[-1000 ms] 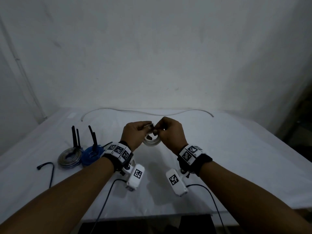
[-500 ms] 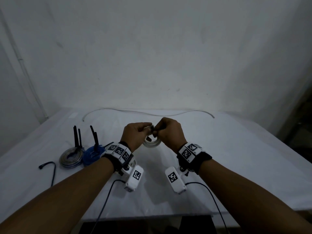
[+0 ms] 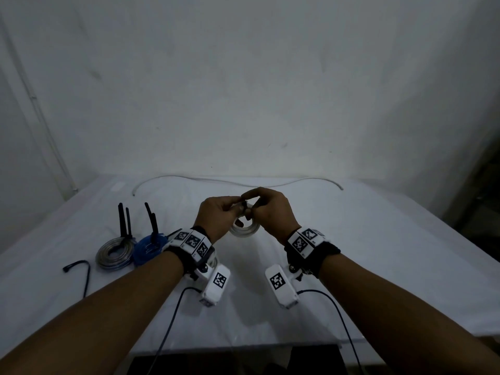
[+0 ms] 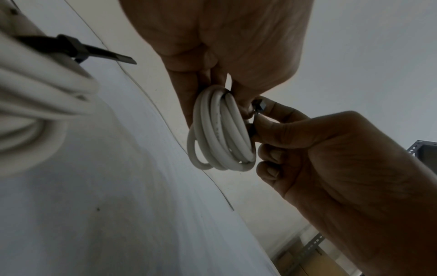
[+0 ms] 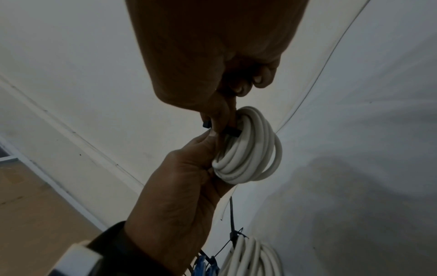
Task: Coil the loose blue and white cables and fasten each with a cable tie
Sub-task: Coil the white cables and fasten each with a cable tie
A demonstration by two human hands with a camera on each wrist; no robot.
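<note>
Both hands were up off the table (image 3: pixel 378 266), working a small white cable coil (image 3: pixel 244 230) between them. The left hand (image 3: pixel 216 216) had its fingers curled round one side of the coil, and the right hand (image 3: pixel 273 212) was pinching the black cable tie (image 5: pixel 232 132) where it crossed the strands. Compared with a second earlier, the hands had barely shifted; the right fingertips had crept closer over the top of the coil, and the tie's head (image 4: pixel 258 107) sat tight against the loops, so I'd say the strap was being threaded or cinched rather than freshly placed. Whether it had locked, I couldn't tell. Off to the left lay a tied blue cable coil (image 3: pixel 148 246) and a grey coil (image 3: pixel 115 253), each with black tie tails sticking up, which suggested the blue one was done. One long white cable (image 3: pixel 238 182) lay loose along the far edge, and a dark hooked cable end (image 3: pixel 77 266) lay near the left side.
</note>
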